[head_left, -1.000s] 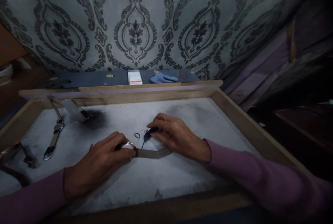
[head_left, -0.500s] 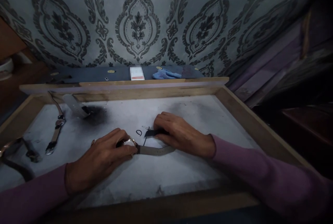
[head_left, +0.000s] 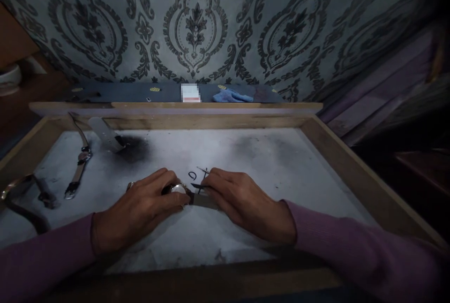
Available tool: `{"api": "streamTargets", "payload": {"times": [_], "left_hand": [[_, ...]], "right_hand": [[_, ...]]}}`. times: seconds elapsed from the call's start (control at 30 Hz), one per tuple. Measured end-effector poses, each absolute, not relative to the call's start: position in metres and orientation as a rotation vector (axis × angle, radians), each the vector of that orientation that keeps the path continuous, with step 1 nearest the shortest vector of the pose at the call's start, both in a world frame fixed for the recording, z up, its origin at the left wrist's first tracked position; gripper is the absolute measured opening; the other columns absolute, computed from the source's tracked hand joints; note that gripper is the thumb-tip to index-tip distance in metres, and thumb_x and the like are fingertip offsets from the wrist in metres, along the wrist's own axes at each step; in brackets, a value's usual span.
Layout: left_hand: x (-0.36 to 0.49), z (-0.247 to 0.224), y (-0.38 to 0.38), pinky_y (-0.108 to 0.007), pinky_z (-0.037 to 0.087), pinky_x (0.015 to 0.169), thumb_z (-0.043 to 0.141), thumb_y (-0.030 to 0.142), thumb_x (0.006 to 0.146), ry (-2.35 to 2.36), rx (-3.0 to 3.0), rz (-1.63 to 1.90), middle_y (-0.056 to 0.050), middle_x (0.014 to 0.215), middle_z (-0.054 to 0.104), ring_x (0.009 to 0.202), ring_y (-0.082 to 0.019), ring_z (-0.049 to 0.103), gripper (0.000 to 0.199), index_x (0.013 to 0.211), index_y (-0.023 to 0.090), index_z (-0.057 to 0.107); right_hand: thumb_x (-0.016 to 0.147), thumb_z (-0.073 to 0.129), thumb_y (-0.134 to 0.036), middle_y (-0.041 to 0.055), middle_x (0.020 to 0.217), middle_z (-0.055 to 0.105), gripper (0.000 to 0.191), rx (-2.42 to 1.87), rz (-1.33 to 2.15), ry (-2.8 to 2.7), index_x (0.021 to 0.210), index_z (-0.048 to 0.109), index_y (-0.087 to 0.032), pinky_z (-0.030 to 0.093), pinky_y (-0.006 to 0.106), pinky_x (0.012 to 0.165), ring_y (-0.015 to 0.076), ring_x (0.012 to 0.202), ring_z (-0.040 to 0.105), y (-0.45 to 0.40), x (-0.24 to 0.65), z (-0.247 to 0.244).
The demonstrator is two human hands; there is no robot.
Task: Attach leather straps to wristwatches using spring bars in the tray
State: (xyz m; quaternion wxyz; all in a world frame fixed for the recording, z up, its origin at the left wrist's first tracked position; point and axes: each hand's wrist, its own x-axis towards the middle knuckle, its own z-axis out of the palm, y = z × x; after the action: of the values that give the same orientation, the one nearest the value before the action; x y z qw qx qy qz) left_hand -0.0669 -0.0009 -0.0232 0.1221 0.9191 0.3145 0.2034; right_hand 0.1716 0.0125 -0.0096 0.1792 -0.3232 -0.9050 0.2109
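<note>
My left hand [head_left: 144, 207] is closed around a wristwatch [head_left: 179, 191], its round back or face turned up between fingers and thumb. The watch's grey-brown strap [head_left: 204, 200] runs to the right and passes under my right hand [head_left: 242, 200]. Between the closed fingers of that hand is a dark, flat, pointed tool [head_left: 197, 185], its tip toward the watch. A thin silvery pointed piece [head_left: 202, 170] shows beside the fingertips; whether the hand holds it I cannot tell. Just beyond the watch lies a small black loop [head_left: 192, 176].
A wooden-rimmed tray [head_left: 183, 121] with a whitish base surrounds the work. At left lie another watch [head_left: 83, 156], a curled dark strap piece [head_left: 26, 209] and a pale strap [head_left: 105, 135]. Behind the rim are a blue cloth [head_left: 232, 96] and a small white box [head_left: 190, 93].
My right hand has turned and shifted slightly left and down, so the dark tool now points at the watch. The left hand keeps its hold. The view has shifted a little.
</note>
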Motion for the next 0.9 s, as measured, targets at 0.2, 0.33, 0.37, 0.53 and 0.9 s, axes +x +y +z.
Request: {"api": "streamTargets", "payload": {"times": [0.2,0.33,0.37,0.53,0.9], "left_hand": [[-0.065,-0.021,-0.002,-0.024,0.046,0.064,0.046,0.018,0.097,0.933,2.679,0.598,-0.004,0.089,0.057,0.077,-0.015,0.053,0.020,0.100,0.022,0.066],[-0.065,-0.022,-0.002,-0.023,0.046,0.063,0.044,0.020,0.097,0.934,2.678,0.602,-0.004,0.087,0.057,0.077,-0.015,0.052,0.021,0.099,0.022,0.065],[-0.065,-0.022,-0.002,-0.023,0.046,0.063,0.044,0.020,0.098,0.936,2.677,0.594,-0.004,0.087,0.057,0.077,-0.015,0.052,0.021,0.099,0.022,0.065],[-0.066,-0.023,-0.002,-0.025,0.047,0.064,0.044,0.019,0.097,0.948,2.662,0.558,-0.004,0.087,0.056,0.078,-0.016,0.052,0.022,0.101,0.023,0.065],[-0.063,-0.021,-0.003,-0.024,0.047,0.064,0.042,0.021,0.099,0.951,2.663,0.586,-0.004,0.085,0.056,0.076,-0.016,0.051,0.022,0.098,0.022,0.064]], "right_hand": [[0.096,0.040,-0.013,0.0058,0.083,0.057,0.023,-1.011,0.524,-2.562,0.087,0.061,-0.015,0.041,0.025,0.062,0.0147,0.071,0.054,0.011,0.164,-0.006],[0.095,0.044,-0.013,0.0040,0.079,0.056,0.020,-1.050,0.597,-2.542,0.085,0.062,-0.015,0.040,0.024,0.061,0.0137,0.068,0.053,0.012,0.160,-0.008],[0.094,0.045,-0.013,0.0037,0.078,0.056,0.020,-1.054,0.602,-2.539,0.084,0.062,-0.015,0.039,0.024,0.060,0.0137,0.068,0.053,0.012,0.160,-0.009],[0.095,0.042,-0.014,0.0047,0.080,0.058,0.022,-1.043,0.613,-2.524,0.087,0.063,-0.015,0.041,0.025,0.061,0.0145,0.069,0.054,0.013,0.159,-0.014],[0.097,0.040,-0.018,0.0055,0.081,0.060,0.026,-1.025,0.674,-2.503,0.088,0.064,-0.015,0.045,0.027,0.063,0.0152,0.071,0.055,0.013,0.158,-0.014]]}}
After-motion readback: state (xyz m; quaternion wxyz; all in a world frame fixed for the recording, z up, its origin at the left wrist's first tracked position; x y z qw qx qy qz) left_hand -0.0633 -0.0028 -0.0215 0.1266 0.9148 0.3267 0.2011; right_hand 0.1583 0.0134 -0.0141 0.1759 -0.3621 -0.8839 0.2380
